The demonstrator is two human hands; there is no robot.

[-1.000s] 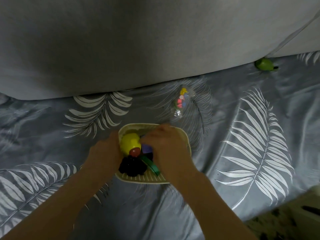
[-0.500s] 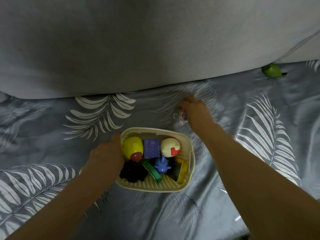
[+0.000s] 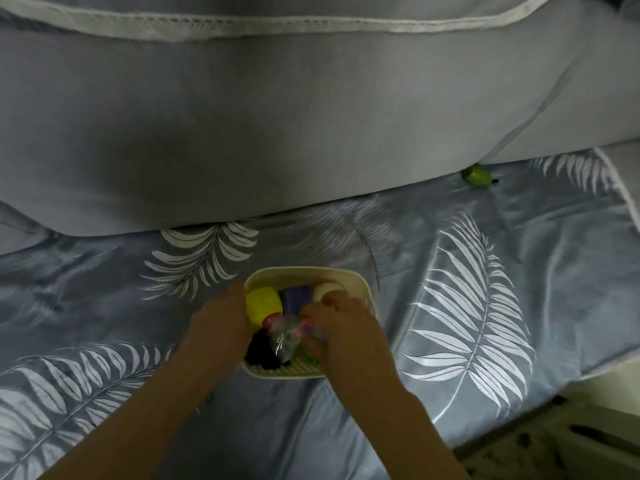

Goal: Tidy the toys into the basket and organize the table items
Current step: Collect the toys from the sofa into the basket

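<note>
Two hands are seen at a cream basket set on a grey sheet printed with white fern leaves. The left hand is laid against the basket's left wall, its fingers lying along the rim; a firm grip cannot be confirmed from this angle. The right hand is lowered into the right half of the basket, with its fingers curled around a small clear bag of coloured pieces, which is held just above the toys near the basket's middle. Motion blur is present over the bag, so its contents are not told apart.

Inside the basket, a yellow round toy is seen at the far left, a purple block just to its right, and a cream ball at the far right, partly covered by the right hand. A dark purple lumpy toy is lodged in the near left corner, touching the left hand's side of the wall.

Well apart from the basket, at the far right, a green toy is left lying on the sheet, against the foot of a large grey cushion trimmed with a pale lace band along its far edge.
</note>
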